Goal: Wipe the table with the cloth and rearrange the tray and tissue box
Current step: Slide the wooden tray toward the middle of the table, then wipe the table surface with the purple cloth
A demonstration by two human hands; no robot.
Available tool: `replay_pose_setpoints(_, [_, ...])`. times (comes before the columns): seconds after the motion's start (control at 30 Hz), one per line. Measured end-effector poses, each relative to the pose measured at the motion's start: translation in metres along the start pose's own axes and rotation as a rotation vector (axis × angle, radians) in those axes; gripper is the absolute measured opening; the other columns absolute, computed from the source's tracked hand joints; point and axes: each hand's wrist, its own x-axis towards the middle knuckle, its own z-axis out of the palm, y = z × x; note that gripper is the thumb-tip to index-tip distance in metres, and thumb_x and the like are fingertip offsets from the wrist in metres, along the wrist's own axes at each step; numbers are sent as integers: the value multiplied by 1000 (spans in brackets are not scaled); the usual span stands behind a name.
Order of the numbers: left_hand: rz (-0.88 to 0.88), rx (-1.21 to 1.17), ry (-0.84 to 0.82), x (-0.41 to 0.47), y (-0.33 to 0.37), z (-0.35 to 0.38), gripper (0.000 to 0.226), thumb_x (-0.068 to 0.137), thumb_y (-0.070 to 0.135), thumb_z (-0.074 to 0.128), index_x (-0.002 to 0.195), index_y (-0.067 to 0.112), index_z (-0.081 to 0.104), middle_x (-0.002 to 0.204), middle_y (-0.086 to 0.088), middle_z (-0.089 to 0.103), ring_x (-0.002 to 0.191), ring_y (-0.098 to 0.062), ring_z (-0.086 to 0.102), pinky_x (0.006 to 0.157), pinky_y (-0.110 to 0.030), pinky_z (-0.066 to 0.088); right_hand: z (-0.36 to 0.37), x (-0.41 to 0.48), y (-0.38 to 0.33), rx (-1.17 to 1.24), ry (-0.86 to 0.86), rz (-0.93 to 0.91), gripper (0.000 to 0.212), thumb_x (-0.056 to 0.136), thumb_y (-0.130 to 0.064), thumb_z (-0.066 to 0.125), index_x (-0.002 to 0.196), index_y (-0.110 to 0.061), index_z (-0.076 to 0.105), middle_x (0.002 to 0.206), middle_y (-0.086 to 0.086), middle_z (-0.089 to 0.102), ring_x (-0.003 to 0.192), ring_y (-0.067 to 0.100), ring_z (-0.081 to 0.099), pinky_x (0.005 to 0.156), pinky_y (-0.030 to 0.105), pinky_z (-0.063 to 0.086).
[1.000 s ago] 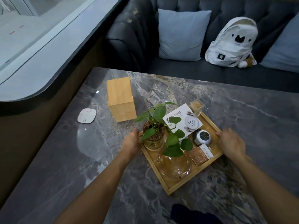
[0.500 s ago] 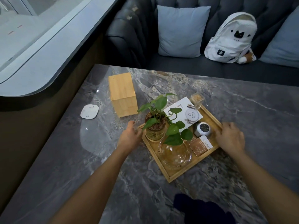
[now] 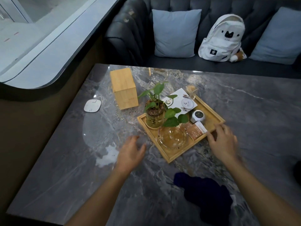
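A wooden tray [image 3: 169,158] sits turned at an angle on the grey marble table [image 3: 65,168]. It carries a potted plant [image 3: 154,115], a glass bowl [image 3: 172,138], a small tin, a card and packets. A wooden tissue box [image 3: 124,88] stands just beyond the tray's left corner. The dark blue cloth [image 3: 205,194] lies crumpled near the front edge, below the tray. My left hand [image 3: 131,152] hovers open, off the tray's left side. My right hand [image 3: 224,142] is open with its fingertips at the tray's right rim.
A white square coaster-like pad [image 3: 92,105] lies at the table's left side. Behind the table is a dark sofa with light blue cushions [image 3: 175,32] and a white backpack [image 3: 223,36]. A window ledge runs along the left.
Both hands held the tray's sides earlier. My left hand has now come off and drawn back toward me; my right hand has slipped back to the rim, fingers loosened. The tray sits farther from me.
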Motion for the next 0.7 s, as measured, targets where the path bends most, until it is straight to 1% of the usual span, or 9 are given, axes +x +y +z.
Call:
replay_pose_setpoints(0.1, [75,100,-5,-26,-7,16,58,87,43,50,135,12,41,138,-12,48,124,-26,46,103,-38,37,1,-31,7,35,-42,21,45,87,-32,53,126,-10,46,132,17,47,118,34,44,99,48,34])
replay_pose_setpoints(0.2, [135,202,-36,-50,-18,33,67,87,52,41,143,20,26,153,-5,29,139,-22,27,115,-39,22,4,-65,14,54,-111,20,50,88,-40,51,130,-14,43,136,15,46,122,32,43,100,49,34])
replay_pose_setpoints(0.27, [167,253,-56,-63,-26,44,70,87,58,34,146,24,17,158,-2,17,144,-20,13,118,-39,12,6,-87,19,52,-155,0,53,87,-46,49,131,-17,42,136,11,46,122,30,42,101,49,34])
replay_pose_setpoints(0.33, [188,299,-59,-73,-33,53,72,87,62,27,147,27,8,159,-1,5,146,-17,-2,118,-37,3,6,-107,22,26,-182,-48,60,85,-55,43,133,-20,41,138,8,45,125,27,40,103,49,30])
replay_pose_setpoints(0.4, [210,342,-45,-78,-39,60,72,87,63,23,147,28,1,159,-1,-2,142,-13,-15,117,-35,-4,5,-123,23,-2,-198,-132,70,82,-67,31,133,-21,42,139,5,44,126,24,40,103,47,29])
replay_pose_setpoints(0.47, [220,362,-35,-78,-42,63,72,87,63,21,146,29,-3,159,-1,-5,138,-10,-20,115,-34,-8,4,-135,24,-23,-237,-187,82,76,-77,17,133,-24,42,141,1,43,128,21,39,103,44,27])
replay_pose_setpoints(0.53, [221,371,-31,-77,-43,64,72,87,63,20,146,29,-4,159,-1,-5,137,-10,-21,114,-34,-9,3,-142,28,-42,-305,-237,91,68,-85,10,136,-30,35,144,-3,37,131,18,32,102,40,23])
replay_pose_setpoints(0.63, [233,376,-27,-77,-44,64,72,87,62,20,147,28,-1,159,-1,-3,137,-12,-21,114,-33,-8,6,-148,34,-203,-469,-412,91,66,-86,19,142,-35,15,150,-5,21,137,18,18,107,42,17])
replay_pose_setpoints(0.7, [236,377,-22,-78,-45,64,72,87,63,20,147,27,1,159,-2,-2,137,-12,-21,114,-34,-8,8,-148,36,-275,-504,-491,83,74,-73,38,142,-32,13,150,-2,22,135,21,19,105,44,21])
